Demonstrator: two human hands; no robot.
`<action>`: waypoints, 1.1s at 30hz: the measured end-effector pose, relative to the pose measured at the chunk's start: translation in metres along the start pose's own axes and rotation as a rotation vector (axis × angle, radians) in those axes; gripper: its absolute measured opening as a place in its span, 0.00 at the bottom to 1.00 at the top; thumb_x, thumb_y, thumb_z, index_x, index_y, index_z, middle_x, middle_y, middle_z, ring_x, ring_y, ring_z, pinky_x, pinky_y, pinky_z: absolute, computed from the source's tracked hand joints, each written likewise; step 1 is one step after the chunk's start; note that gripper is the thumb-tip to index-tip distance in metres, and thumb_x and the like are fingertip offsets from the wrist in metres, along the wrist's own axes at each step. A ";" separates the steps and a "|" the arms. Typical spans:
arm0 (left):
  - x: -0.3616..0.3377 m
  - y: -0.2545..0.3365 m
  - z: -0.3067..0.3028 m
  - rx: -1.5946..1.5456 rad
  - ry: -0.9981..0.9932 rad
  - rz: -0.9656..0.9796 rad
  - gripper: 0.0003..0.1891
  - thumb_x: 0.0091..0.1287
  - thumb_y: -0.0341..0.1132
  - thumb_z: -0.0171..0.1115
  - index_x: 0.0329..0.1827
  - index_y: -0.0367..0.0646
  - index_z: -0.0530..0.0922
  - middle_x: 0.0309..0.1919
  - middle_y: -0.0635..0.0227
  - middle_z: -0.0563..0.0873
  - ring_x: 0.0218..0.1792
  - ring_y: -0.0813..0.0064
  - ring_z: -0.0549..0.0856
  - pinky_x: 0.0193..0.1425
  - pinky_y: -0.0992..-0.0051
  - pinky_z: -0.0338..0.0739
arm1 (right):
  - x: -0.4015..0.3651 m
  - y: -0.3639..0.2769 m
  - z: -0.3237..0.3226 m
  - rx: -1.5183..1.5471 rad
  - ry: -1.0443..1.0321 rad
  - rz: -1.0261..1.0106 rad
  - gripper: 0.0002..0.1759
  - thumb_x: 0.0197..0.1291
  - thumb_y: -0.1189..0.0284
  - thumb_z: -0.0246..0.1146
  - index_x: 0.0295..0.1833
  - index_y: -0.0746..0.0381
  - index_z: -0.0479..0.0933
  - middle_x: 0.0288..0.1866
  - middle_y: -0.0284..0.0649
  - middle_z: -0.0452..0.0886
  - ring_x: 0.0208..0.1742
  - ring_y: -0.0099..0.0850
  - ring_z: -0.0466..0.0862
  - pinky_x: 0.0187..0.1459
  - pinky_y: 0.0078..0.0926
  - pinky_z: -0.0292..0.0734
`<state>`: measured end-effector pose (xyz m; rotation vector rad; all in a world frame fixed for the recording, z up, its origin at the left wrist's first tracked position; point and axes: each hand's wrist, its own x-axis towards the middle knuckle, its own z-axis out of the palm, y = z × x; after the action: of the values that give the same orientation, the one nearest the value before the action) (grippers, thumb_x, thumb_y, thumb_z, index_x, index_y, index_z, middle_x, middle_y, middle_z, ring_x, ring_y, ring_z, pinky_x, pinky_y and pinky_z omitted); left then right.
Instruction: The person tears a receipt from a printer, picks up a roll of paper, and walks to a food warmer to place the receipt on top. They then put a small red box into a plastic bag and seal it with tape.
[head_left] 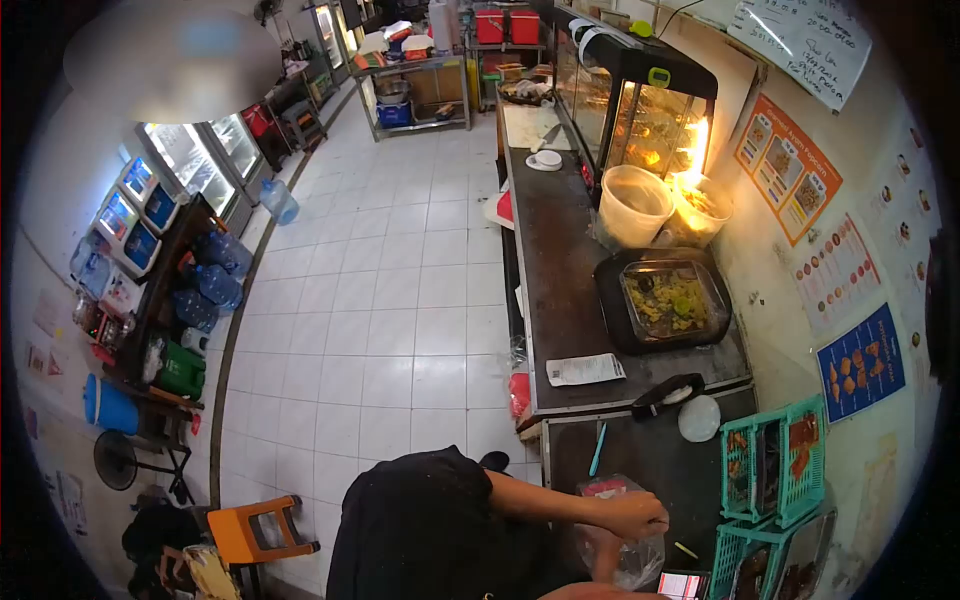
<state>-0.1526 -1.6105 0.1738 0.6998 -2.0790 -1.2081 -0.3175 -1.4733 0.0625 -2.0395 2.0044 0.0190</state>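
Note:
A clear plastic bag [640,565] with something pinkish-red inside stands on the dark counter in front of me. My left hand [636,515] is closed at the top of the bag, its fingers pinched together. Lower down, my right hand [604,552] is against the bag's side, partly covered by the film, so its fingers do not show clearly. Close by on the counter lies a blue pen-like stick [598,450]. A small yellow piece [686,550] and a phone-like lit screen [680,584] are to the right of the bag.
Green baskets [775,465] hold packets along the wall. Further up the counter are a paper slip [585,369], a black tray with a clear lid [665,300], white tubs [635,205] and a lit glass display case [650,120]. An orange stool [255,533] stands on the tiled floor.

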 end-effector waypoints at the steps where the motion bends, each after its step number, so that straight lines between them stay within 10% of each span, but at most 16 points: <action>1: 0.001 -0.006 0.002 -0.121 -0.020 -0.036 0.14 0.71 0.37 0.56 0.34 0.34 0.82 0.23 0.58 0.85 0.31 0.56 0.88 0.39 0.59 0.80 | -0.001 0.000 0.002 -0.008 0.012 -0.003 0.32 0.61 0.60 0.66 0.70 0.60 0.71 0.60 0.53 0.81 0.60 0.49 0.82 0.66 0.47 0.71; 9: -0.009 -0.033 0.026 -0.328 0.334 0.173 0.15 0.77 0.38 0.53 0.48 0.33 0.82 0.26 0.59 0.85 0.26 0.71 0.87 0.32 0.70 0.81 | -0.011 0.018 0.017 -0.003 0.105 -0.066 0.34 0.63 0.62 0.65 0.72 0.62 0.68 0.62 0.54 0.80 0.61 0.49 0.81 0.65 0.47 0.72; 15: -0.015 0.006 0.076 -0.496 0.045 -0.165 0.17 0.77 0.38 0.52 0.53 0.35 0.83 0.25 0.62 0.85 0.30 0.73 0.87 0.35 0.70 0.80 | -0.047 0.102 0.061 0.192 0.232 -0.326 0.36 0.64 0.63 0.65 0.74 0.64 0.65 0.63 0.55 0.79 0.62 0.49 0.81 0.64 0.47 0.72; 18: -0.015 0.033 0.069 -0.439 0.043 -0.210 0.17 0.78 0.40 0.52 0.51 0.36 0.84 0.27 0.62 0.87 0.30 0.71 0.86 0.38 0.71 0.79 | -0.097 0.073 -0.056 0.828 -0.232 0.035 0.26 0.71 0.63 0.57 0.67 0.69 0.71 0.58 0.54 0.80 0.55 0.43 0.83 0.58 0.43 0.76; 24: -0.018 0.069 0.089 -0.024 0.035 -0.238 0.14 0.71 0.34 0.56 0.51 0.40 0.86 0.41 0.57 0.89 0.43 0.66 0.88 0.50 0.68 0.81 | -0.234 0.152 -0.064 1.738 0.253 0.039 0.18 0.69 0.64 0.61 0.55 0.67 0.77 0.51 0.48 0.82 0.53 0.37 0.82 0.56 0.39 0.79; 26: -0.018 0.085 0.070 0.091 -0.061 -0.089 0.16 0.66 0.31 0.58 0.54 0.40 0.85 0.50 0.55 0.87 0.48 0.62 0.87 0.56 0.66 0.81 | -0.285 0.201 -0.011 1.720 0.622 0.446 0.14 0.73 0.66 0.56 0.52 0.66 0.76 0.46 0.41 0.79 0.47 0.35 0.80 0.52 0.38 0.79; 27: -0.031 0.046 0.081 -0.247 -0.018 -0.333 0.19 0.64 0.34 0.63 0.58 0.41 0.83 0.53 0.56 0.86 0.51 0.65 0.87 0.57 0.65 0.81 | -0.306 0.228 0.017 1.678 0.799 0.644 0.13 0.74 0.67 0.53 0.51 0.65 0.76 0.44 0.38 0.77 0.45 0.33 0.79 0.50 0.37 0.79; 29: -0.033 0.060 0.073 0.320 -0.068 -0.212 0.16 0.68 0.38 0.61 0.56 0.42 0.83 0.42 0.64 0.85 0.38 0.74 0.82 0.41 0.72 0.76 | -0.344 0.247 0.005 1.346 0.855 0.929 0.09 0.70 0.69 0.57 0.47 0.62 0.77 0.37 0.33 0.78 0.35 0.24 0.77 0.39 0.25 0.74; 31: -0.035 0.060 0.080 -0.159 0.138 -0.458 0.16 0.73 0.41 0.59 0.54 0.39 0.84 0.32 0.72 0.81 0.27 0.82 0.75 0.29 0.78 0.68 | -0.393 0.290 0.013 1.415 1.266 0.910 0.05 0.65 0.71 0.62 0.39 0.62 0.78 0.31 0.32 0.78 0.32 0.23 0.78 0.35 0.24 0.73; 33: -0.032 0.061 0.087 -0.256 0.169 -0.495 0.16 0.76 0.43 0.58 0.53 0.39 0.84 0.25 0.77 0.77 0.20 0.87 0.70 0.21 0.83 0.62 | -0.455 0.360 0.056 0.976 1.429 1.400 0.07 0.64 0.73 0.62 0.40 0.66 0.79 0.33 0.39 0.82 0.34 0.29 0.83 0.39 0.30 0.79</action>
<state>-0.2041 -1.5130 0.1863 1.1895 -1.6199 -1.5839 -0.6773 -1.0155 0.0334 0.4287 2.5835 -1.9563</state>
